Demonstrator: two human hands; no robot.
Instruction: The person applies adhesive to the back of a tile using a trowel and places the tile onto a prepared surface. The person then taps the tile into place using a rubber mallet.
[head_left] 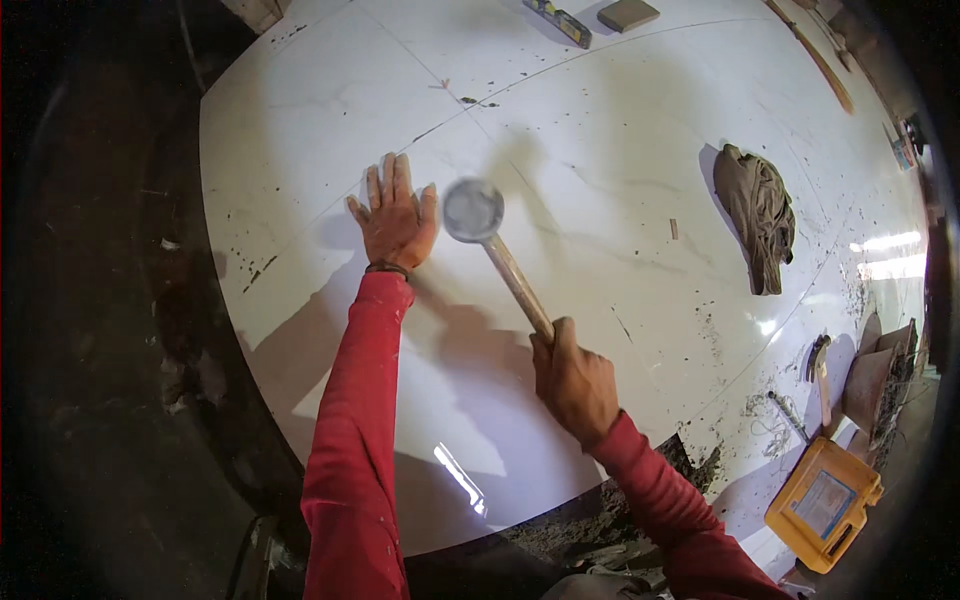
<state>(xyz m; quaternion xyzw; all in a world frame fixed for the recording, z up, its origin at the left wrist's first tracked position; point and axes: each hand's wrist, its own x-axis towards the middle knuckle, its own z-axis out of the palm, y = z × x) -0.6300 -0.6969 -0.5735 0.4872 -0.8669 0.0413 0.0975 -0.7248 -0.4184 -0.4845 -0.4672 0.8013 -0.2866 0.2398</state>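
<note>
My left hand (398,218) lies flat on a large white floor tile (560,400), with its fingers spread near a joint between tiles. In my right hand (578,385) is the wooden handle of a mallet (473,210). Its round, pale grey head is slightly blurred and hangs over the tile, just right of my left hand. The mallet's shadow falls on the tiles, and whether the head touches the surface I cannot tell.
A crumpled dark cloth (755,215) lies on the tiles at right. Beyond are a level (560,22) and a brown block (628,14). At lower right are a claw hammer (822,375) and a yellow case (822,505). Dark mortar (590,515) borders the near tile edge.
</note>
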